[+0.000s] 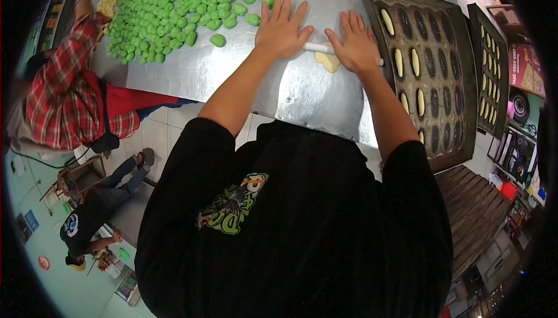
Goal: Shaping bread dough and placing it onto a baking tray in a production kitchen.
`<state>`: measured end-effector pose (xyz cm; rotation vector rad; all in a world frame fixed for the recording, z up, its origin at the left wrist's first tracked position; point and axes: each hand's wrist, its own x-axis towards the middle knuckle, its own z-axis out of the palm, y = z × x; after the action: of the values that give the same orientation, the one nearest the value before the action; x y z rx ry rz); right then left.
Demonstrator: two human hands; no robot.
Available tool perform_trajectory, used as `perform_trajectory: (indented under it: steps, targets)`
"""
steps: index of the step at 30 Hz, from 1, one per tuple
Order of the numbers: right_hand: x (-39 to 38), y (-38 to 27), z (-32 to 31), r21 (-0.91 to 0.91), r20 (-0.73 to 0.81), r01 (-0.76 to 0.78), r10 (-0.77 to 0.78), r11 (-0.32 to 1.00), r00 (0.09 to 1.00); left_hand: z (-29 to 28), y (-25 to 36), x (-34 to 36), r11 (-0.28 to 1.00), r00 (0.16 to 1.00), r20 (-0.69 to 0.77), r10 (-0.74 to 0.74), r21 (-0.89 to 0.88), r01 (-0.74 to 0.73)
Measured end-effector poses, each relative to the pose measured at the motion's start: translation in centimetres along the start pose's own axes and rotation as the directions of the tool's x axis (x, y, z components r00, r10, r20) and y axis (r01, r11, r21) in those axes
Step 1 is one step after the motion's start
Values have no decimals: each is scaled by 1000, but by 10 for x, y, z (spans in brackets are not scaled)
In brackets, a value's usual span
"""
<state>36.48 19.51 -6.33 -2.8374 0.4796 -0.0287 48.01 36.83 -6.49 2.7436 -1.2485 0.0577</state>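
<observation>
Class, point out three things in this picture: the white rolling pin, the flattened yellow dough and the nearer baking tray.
White rolling pin (317, 47), head view: its bare middle stretch.
Flattened yellow dough (329, 64), head view: its visible middle.
Nearer baking tray (467, 109), head view: its right-hand rim.

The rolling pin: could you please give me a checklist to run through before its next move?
1. Left hand on the pin: ok, flat at its left end.
2. Right hand on the pin: ok, with the pin's right end showing beyond it.
3. Dough at the pin: ok, its edge shows on the wearer's side, between the hands.
4. Dough evenly thin: cannot tell, pin and right hand cover part.
5. Green balls apart from the pin: ok.
6. Nearer tray full: not ok, many hollows are bare.
</observation>
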Motion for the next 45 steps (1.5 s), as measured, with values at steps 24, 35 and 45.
perform_trajectory:
  steps: [24, 35, 45]
  targets:
    - [-152, -17, -25, 175, 51, 109, -120, 979, 992, -16, 32, -146, 954, 993, 46, 111, -284, -93]
    - [-69, -22, -7, 424, -208, 177, -95, 888, 974, -11, 37, -34, 929, 952, 209, 222, -342, -141]
    - [-82, -18, 18, 70, -61, 107, -103, 992, 993, -4, 43, -71, 936, 944, 114, 308, -215, -279]
